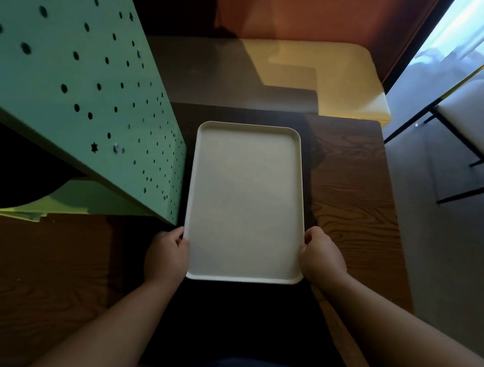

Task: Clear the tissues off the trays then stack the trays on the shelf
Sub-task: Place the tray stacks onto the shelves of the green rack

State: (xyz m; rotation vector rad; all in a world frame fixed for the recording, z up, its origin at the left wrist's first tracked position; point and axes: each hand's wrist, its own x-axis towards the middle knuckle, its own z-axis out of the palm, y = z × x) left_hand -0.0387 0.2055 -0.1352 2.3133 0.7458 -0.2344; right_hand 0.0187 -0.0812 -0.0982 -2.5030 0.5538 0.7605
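A single pale cream tray (245,200), rectangular with rounded corners and a low raised rim, shows a bare, clean inner surface with no tissues on it. Its long axis runs straight away from the fingers, so the near short edge lies between them and the far short edge lies well beyond. The fingers (180,234) on the left grip its left long rim near the closest corner, and the fingers (309,237) on the right grip the opposite rim at about the same point.

Both hands fwd, L hand (167,257) & R hand (321,257) curled, gripping tray (245,200) edges, forearms bare
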